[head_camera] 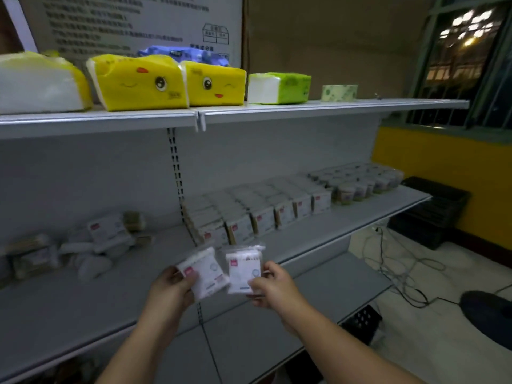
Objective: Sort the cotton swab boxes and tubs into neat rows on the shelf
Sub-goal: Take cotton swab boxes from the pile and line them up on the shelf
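Observation:
My left hand grips a white cotton swab pack with a red label, tilted to the left. Beside it my right hand holds a second, upright swab pack. Both packs hover in front of the grey middle shelf. On that shelf, swab boxes stand in neat rows running back to the right. Round clear tubs are lined up at the far right end. A loose heap of boxes and packs lies on the left part of the shelf.
The upper shelf carries yellow tissue packs, a green one and a roll of tape. A lower shelf juts out below my hands. Cables and a black crate lie on the floor at right.

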